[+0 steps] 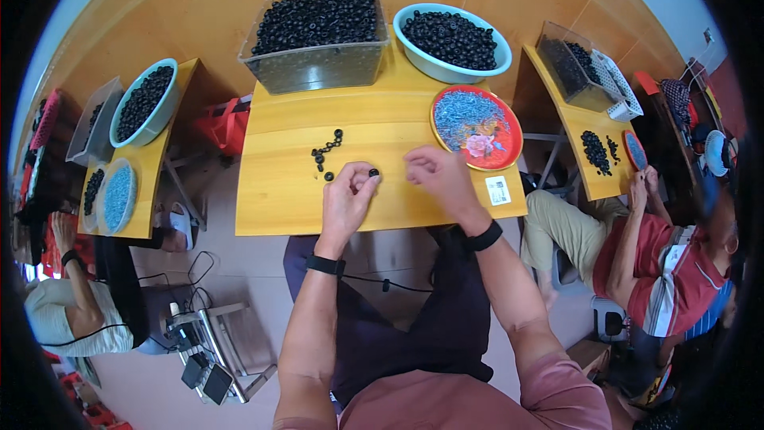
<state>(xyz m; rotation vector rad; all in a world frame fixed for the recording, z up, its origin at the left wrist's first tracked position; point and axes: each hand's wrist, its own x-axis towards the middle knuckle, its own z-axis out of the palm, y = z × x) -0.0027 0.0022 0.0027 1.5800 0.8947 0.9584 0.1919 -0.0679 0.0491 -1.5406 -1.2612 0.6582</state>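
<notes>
My left hand [348, 199] pinches a small round black plastic piece [374, 172] between thumb and forefinger, just above the table's near half. To its right, my right hand [442, 179] hovers with fingers curled and bunched together; whatever they hold, if anything, is too small to see. Several loose black pieces [321, 158] lie in a crooked line on the yellow table [274, 203], beyond my left hand. Beside my right hand sits a red round tray [504, 154] with a flower print, heaped with small silvery-blue metal parts [469, 115].
A clear plastic bin [318, 72] and a light-blue basin [454, 73], both full of black pieces, stand at the table's far edge. A white label [497, 190] is stuck near the right corner. Co-workers sit at similar tables on both sides. A metal stand [215, 350] with cables is at left.
</notes>
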